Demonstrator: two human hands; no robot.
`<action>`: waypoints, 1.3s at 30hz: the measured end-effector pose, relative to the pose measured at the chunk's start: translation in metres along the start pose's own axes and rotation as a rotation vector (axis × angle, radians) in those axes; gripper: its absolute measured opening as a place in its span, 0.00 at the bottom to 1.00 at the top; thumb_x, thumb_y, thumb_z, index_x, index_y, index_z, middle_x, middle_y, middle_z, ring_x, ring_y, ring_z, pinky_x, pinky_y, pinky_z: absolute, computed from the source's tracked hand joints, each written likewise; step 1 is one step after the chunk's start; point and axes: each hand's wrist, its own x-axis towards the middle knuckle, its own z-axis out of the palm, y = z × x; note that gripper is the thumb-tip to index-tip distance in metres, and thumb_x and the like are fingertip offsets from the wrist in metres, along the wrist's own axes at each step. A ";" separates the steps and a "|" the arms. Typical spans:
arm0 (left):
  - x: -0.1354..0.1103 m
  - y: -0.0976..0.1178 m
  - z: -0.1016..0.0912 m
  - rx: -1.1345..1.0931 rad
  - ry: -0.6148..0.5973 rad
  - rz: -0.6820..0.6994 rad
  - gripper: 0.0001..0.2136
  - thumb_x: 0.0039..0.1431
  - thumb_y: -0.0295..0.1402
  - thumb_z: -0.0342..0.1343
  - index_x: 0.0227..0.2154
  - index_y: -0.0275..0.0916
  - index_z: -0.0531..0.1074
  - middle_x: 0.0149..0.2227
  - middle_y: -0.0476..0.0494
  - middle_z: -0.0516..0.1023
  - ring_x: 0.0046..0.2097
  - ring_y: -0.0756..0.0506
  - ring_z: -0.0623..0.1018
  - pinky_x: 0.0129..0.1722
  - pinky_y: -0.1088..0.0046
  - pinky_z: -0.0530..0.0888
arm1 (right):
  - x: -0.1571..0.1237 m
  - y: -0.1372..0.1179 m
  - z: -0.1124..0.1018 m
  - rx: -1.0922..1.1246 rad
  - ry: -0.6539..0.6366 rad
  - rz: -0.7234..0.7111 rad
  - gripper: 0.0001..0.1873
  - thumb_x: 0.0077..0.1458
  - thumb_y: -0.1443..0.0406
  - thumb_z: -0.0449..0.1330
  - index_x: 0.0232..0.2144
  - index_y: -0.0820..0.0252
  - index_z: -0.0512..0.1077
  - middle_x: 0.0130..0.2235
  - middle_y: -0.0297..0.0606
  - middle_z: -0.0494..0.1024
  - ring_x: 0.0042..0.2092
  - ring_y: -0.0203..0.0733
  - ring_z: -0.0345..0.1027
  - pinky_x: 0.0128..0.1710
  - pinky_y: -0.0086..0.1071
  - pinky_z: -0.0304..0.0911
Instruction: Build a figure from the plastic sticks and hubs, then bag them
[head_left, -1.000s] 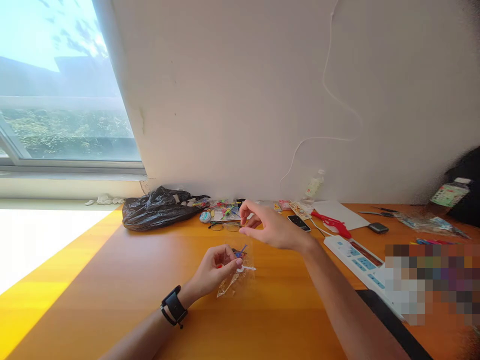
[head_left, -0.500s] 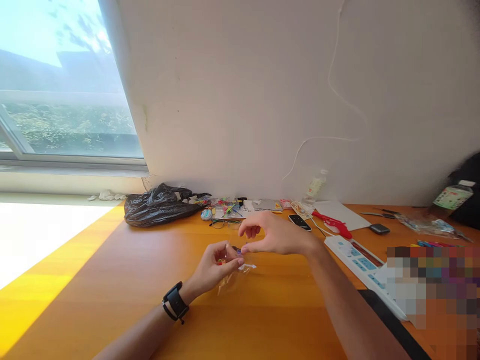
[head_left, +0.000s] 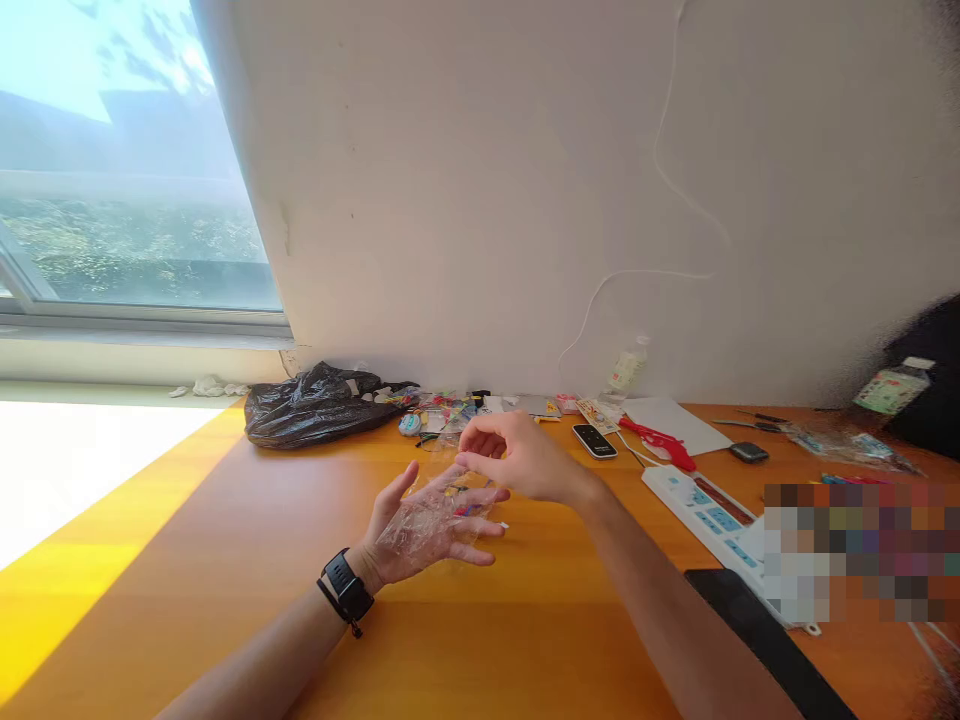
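Observation:
My left hand [head_left: 397,552] is palm up with its fingers spread, and a clear, crinkled plastic bag [head_left: 429,515] lies across the palm and fingers. Small coloured pieces [head_left: 463,509], blue and yellow among them, show through the film; their kind is too small to tell. Above, my right hand [head_left: 529,462] pinches the bag's upper edge between thumb and curled fingers. A small white tip [head_left: 504,526] pokes out near the left fingertips. Both hands are over the wooden table [head_left: 510,630].
Along the wall lie a black plastic bag [head_left: 319,408], small packets [head_left: 442,412], a black phone-like device [head_left: 595,441] and a bottle [head_left: 627,370]. To the right are a red tool [head_left: 660,442], a white power strip [head_left: 701,520] and a dark flat object [head_left: 757,630].
My left hand has gone from gripping the bag to lying open beneath it, fingers spread. My right hand has moved slightly left and closed on the bag's edge.

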 end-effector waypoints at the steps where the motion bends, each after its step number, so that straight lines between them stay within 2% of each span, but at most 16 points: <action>1: -0.001 0.001 0.000 -0.040 -0.033 -0.005 0.37 0.65 0.64 0.40 0.67 0.45 0.60 0.68 0.28 0.66 0.63 0.22 0.72 0.55 0.42 0.69 | 0.001 0.001 0.000 0.045 -0.006 0.000 0.08 0.62 0.59 0.63 0.34 0.57 0.77 0.32 0.33 0.80 0.33 0.39 0.72 0.32 0.30 0.64; 5: -0.003 0.003 -0.003 -0.091 -0.075 -0.027 0.39 0.66 0.63 0.39 0.68 0.40 0.60 0.65 0.23 0.68 0.62 0.23 0.71 0.47 0.54 0.72 | 0.002 0.000 -0.001 0.200 -0.052 0.004 0.07 0.62 0.59 0.65 0.37 0.56 0.76 0.35 0.34 0.81 0.36 0.39 0.75 0.37 0.30 0.69; 8: -0.003 0.002 -0.006 -0.077 -0.045 -0.017 0.39 0.64 0.64 0.41 0.67 0.39 0.61 0.64 0.23 0.68 0.61 0.23 0.71 0.46 0.55 0.72 | 0.001 -0.001 -0.003 0.306 -0.130 0.030 0.10 0.63 0.56 0.64 0.37 0.57 0.75 0.35 0.35 0.81 0.35 0.38 0.75 0.36 0.30 0.70; 13: 0.000 -0.003 -0.008 -0.011 -0.047 -0.001 0.36 0.65 0.61 0.42 0.63 0.40 0.66 0.61 0.27 0.70 0.60 0.25 0.71 0.51 0.50 0.69 | -0.002 -0.001 -0.011 0.392 -0.358 0.092 0.17 0.65 0.52 0.62 0.40 0.59 0.79 0.38 0.39 0.83 0.36 0.39 0.77 0.34 0.28 0.71; 17: 0.001 -0.005 -0.005 0.077 -0.063 -0.007 0.34 0.64 0.59 0.46 0.61 0.39 0.69 0.61 0.28 0.70 0.63 0.25 0.68 0.48 0.56 0.69 | -0.003 0.001 -0.015 0.358 -0.542 0.089 0.21 0.68 0.50 0.57 0.43 0.59 0.82 0.40 0.40 0.84 0.41 0.39 0.78 0.39 0.27 0.70; 20: 0.000 -0.006 -0.005 0.143 -0.064 -0.025 0.34 0.64 0.58 0.48 0.63 0.37 0.68 0.63 0.27 0.69 0.65 0.25 0.66 0.48 0.58 0.68 | -0.002 0.000 -0.015 0.313 -0.665 0.101 0.24 0.68 0.48 0.56 0.47 0.58 0.82 0.39 0.39 0.85 0.37 0.39 0.78 0.35 0.27 0.69; 25: -0.001 -0.006 -0.005 0.191 -0.077 -0.008 0.34 0.63 0.56 0.53 0.65 0.40 0.65 0.61 0.28 0.71 0.59 0.28 0.71 0.49 0.59 0.67 | 0.000 -0.002 -0.013 0.256 -0.663 0.084 0.22 0.69 0.49 0.56 0.48 0.55 0.81 0.36 0.36 0.85 0.34 0.38 0.76 0.34 0.27 0.67; 28: 0.000 -0.006 -0.004 0.197 -0.105 -0.019 0.35 0.61 0.59 0.54 0.64 0.40 0.66 0.58 0.28 0.73 0.49 0.35 0.74 0.44 0.64 0.66 | 0.001 -0.001 -0.012 0.259 -0.716 0.049 0.22 0.70 0.49 0.55 0.48 0.57 0.81 0.35 0.36 0.85 0.34 0.37 0.76 0.32 0.25 0.66; 31: 0.000 -0.008 -0.004 0.204 -0.108 -0.053 0.34 0.60 0.61 0.53 0.56 0.36 0.73 0.54 0.28 0.75 0.40 0.42 0.71 0.39 0.67 0.63 | 0.001 0.002 -0.010 0.268 -0.853 0.004 0.23 0.70 0.50 0.55 0.49 0.58 0.81 0.39 0.39 0.86 0.38 0.37 0.77 0.33 0.24 0.67; 34: -0.002 -0.010 -0.004 0.238 -0.059 -0.055 0.30 0.61 0.59 0.54 0.46 0.33 0.77 0.52 0.27 0.75 0.40 0.41 0.70 0.39 0.66 0.63 | 0.001 0.006 -0.009 0.297 -0.901 -0.029 0.22 0.68 0.51 0.58 0.53 0.57 0.79 0.43 0.41 0.86 0.42 0.39 0.78 0.35 0.24 0.68; 39: -0.004 -0.008 -0.004 0.272 -0.020 -0.059 0.32 0.63 0.57 0.52 0.58 0.34 0.72 0.52 0.28 0.75 0.45 0.37 0.73 0.42 0.63 0.64 | 0.002 0.012 -0.008 0.331 -0.896 -0.045 0.24 0.68 0.54 0.61 0.60 0.58 0.75 0.48 0.43 0.85 0.45 0.40 0.80 0.41 0.26 0.70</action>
